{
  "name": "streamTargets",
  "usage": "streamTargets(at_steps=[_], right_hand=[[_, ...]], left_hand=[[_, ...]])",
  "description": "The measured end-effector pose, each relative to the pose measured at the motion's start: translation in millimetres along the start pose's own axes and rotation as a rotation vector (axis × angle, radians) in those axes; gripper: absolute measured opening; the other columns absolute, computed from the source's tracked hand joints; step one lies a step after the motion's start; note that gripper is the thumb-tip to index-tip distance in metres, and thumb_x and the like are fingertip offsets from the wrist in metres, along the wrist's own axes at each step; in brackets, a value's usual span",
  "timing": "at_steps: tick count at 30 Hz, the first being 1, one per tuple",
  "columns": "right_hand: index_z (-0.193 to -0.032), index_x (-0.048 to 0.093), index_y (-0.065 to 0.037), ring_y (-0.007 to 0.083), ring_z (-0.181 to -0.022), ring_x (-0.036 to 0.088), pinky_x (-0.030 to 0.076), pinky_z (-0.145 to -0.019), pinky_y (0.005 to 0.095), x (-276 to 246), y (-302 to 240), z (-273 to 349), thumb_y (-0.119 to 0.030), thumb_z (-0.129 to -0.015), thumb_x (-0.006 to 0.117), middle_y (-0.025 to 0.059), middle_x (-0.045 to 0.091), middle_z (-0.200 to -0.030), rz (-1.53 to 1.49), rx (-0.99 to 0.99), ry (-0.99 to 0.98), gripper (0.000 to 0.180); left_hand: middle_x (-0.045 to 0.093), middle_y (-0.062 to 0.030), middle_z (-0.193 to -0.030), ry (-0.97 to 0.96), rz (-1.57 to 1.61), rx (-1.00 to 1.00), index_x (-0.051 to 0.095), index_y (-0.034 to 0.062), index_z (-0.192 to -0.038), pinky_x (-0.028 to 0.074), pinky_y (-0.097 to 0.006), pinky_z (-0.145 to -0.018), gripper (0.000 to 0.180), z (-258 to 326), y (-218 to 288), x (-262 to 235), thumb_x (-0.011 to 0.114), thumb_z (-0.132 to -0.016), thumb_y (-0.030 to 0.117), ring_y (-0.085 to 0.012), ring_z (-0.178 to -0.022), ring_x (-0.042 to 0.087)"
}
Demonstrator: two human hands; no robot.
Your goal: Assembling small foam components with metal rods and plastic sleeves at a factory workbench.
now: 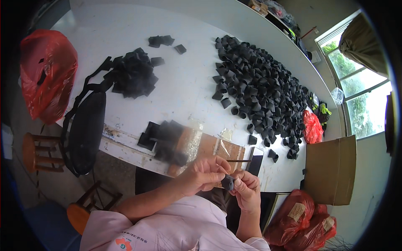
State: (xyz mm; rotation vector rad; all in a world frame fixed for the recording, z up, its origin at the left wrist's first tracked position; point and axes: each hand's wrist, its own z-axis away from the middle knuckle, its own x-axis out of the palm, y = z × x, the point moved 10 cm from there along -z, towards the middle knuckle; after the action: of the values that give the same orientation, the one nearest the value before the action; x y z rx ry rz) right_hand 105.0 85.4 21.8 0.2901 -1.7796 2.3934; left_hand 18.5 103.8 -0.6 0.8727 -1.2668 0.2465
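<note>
Between my two hands, above the table's front edge, is a small black rolled piece (228, 183), bent into a short tube. My right hand (248, 191) pinches it with thumb and fingers. The fingers of my left hand (204, 175) are closed at its other side, thumb against it. A thin dark stick (238, 161) shows just past my left fingertips; whether I hold it or it lies behind, I cannot tell. Under and beyond my hands lies a brown board (205, 147) covered partly with clear tape. Flat black pieces (167, 138) lie at its left end, blurred.
A large heap of black rolled pieces (264, 88) covers the table's right side; a pile of flat ones (134, 75) lies left. A phone (255, 162) sits beside the board. A black bag (87, 129) hangs at the left edge. Red plastic bags (48, 75) and a cardboard sheet (331, 169) flank the table.
</note>
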Motion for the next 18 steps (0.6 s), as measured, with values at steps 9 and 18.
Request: streamTargets(at_steps=[9,18], right_hand=[[-0.075,0.057,-0.002,0.0061,-0.052,0.04,0.03,-0.047,0.0185,-17,-24,-43,-0.022,-0.083,0.061,-0.0016,0.048,-0.062,-0.106,-0.033,-0.036,0.021],[-0.089,0.057,0.0,0.0079,-0.057,0.045,0.038,-0.05,0.0195,-8,15,-58,-0.02,-0.082,0.061,0.0023,0.054,-0.072,-0.317,0.101,-0.234,0.021]], left_hand=[[0.055,0.0012,-0.077,0.167,0.124,0.135,0.05,0.0051,-0.1,0.026,-0.016,-0.04,0.015,-34,19,8,0.051,-0.086,0.003,-0.002,-0.043,0.033],[0.053,0.0001,-0.071,0.21,0.227,0.024,0.049,0.0046,-0.104,0.025,-0.016,-0.038,0.016,-31,8,-6,0.048,-0.088,0.004,-0.0005,-0.043,0.031]])
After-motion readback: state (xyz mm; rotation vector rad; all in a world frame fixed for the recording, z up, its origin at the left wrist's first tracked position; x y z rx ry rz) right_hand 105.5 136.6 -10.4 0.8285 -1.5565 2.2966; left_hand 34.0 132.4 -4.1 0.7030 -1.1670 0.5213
